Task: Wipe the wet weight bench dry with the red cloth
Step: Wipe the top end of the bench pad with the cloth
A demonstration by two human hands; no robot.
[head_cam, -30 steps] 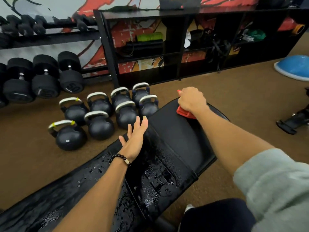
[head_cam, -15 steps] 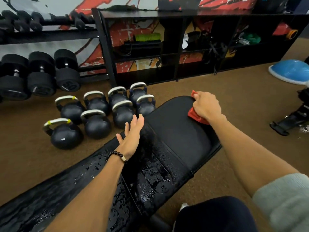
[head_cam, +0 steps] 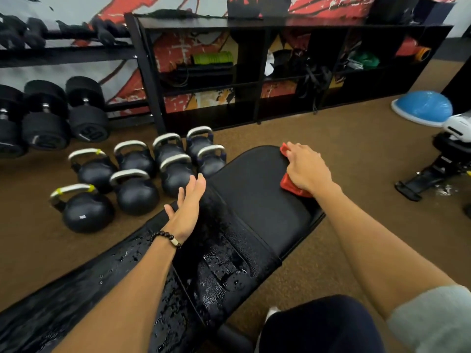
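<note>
On the weight bench: your right hand (head_cam: 307,169) lay over the red cloth (head_cam: 293,187) at the far, right-hand edge of the weight bench (head_cam: 254,200)'s seat pad, palm down.
Right fingers: they draped forward over the cloth and pressed it to the pad; whether any fingertip curled under it, you could not have told from this view.
Left hand: your left hand (head_cam: 187,206) was at the bench's left edge, fingers straight and close together, thumb apart, gripping nothing; whether it touched the pad was unclear.
Cloth, how it would handle: it looked light, soft and limp, a thing that bunches and slides. You did best to keep a flat palm on its middle and not pinch a corner.
Bench surface: the vinyl looked smooth and likely slick where wet; droplets beaded on the near part of the seat pad and along the long back pad, while the far end of the seat pad near the cloth looked matte and dry.
Bench, as a body: heavy and rigid by the look of it, so you could lean on it.
Beside the bench: kettlebells (head_cam: 135,189) stood on the floor just off its left side.
</note>
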